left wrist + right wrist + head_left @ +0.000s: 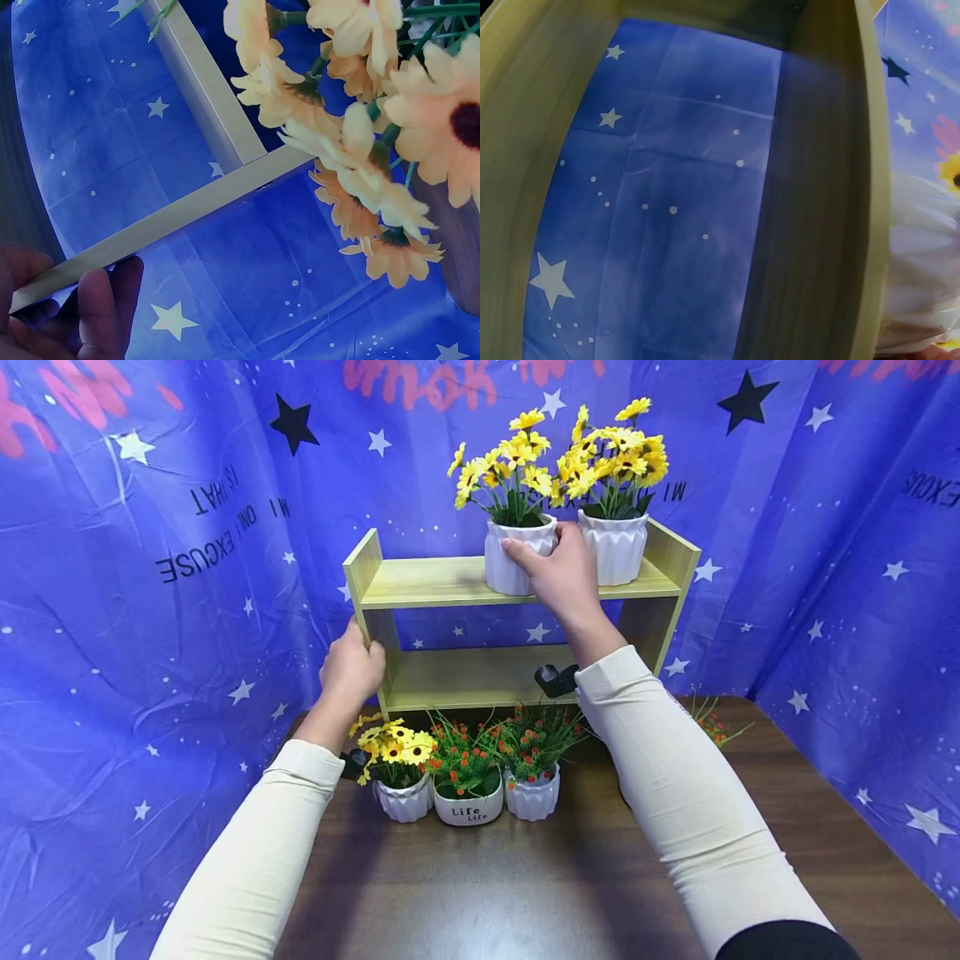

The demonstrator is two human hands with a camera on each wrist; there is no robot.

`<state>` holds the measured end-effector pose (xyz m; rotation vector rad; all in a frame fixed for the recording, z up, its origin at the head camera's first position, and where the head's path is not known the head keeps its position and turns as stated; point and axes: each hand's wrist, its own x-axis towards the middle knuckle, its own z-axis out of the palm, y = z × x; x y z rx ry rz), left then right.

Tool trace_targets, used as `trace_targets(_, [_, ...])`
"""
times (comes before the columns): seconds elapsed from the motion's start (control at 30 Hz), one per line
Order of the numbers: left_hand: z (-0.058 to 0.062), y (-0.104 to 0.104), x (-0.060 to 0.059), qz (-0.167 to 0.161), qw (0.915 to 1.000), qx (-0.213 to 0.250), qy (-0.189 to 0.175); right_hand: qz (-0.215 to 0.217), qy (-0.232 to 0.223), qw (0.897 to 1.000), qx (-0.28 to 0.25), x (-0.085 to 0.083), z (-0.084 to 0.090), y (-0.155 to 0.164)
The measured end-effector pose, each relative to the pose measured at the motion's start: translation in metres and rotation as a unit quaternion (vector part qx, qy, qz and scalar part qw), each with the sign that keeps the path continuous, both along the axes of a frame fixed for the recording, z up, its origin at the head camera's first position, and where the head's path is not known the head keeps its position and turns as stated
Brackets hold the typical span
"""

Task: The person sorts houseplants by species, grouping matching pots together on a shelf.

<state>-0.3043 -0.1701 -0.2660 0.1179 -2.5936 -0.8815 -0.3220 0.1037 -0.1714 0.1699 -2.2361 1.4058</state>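
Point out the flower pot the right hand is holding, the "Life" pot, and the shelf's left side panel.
white ribbed flower pot [504,568], head view, left wall.
"Life" pot [468,811], head view, front label.
shelf left side panel [365,578], head view, front edge.

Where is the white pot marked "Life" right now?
In the head view, the "Life" pot stands on the brown table in front of the wooden shelf, in the middle of a row of three small pots.

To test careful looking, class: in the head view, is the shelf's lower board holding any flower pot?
No: the lower board is bare, while two yellow-flower pots stand on the top board.
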Motion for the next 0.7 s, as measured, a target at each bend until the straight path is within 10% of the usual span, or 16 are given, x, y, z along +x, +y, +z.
trace_targets(0.4, [0.001,-0.001,-0.002,-0.002,0.9999,0.004,-0.015,-0.027,-0.030,0.999,-0.006,-0.004,0.001,-0.003])
trace_targets(0.7, [0.002,-0.001,-0.002,-0.001,0.9999,0.006,-0.015,0.049,0.118,0.980,-0.153,0.051,-0.048,-0.001])
